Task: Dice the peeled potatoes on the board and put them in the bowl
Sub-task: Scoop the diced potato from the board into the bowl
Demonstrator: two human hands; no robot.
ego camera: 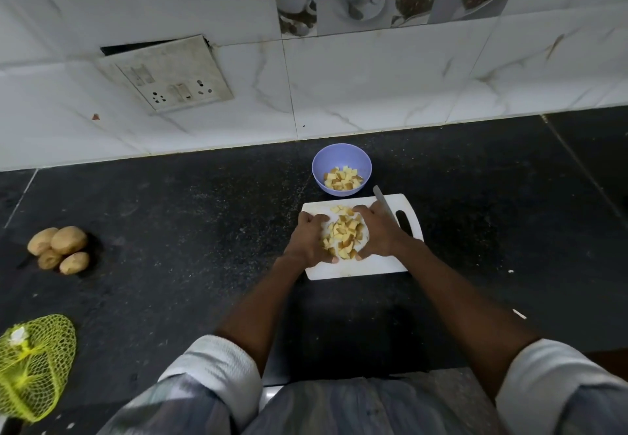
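Observation:
A pile of diced potato pieces (345,234) lies in the middle of the white cutting board (356,269). My left hand (310,238) and my right hand (380,230) press against the pile from either side, fingers curved around it. A few loose pieces (341,210) sit just beyond the pile. Behind the board stands a lilac bowl (324,159) with diced potato (343,179) in it. A knife (382,199) rests on the board by my right hand, its blade pointing toward the bowl; its handle is hidden.
Several unpeeled potatoes (57,249) sit on the dark counter (190,217) at far left. A yellow-green net bag (34,366) lies at the near left corner. The tiled wall with a socket panel (163,74) rises right behind the bowl.

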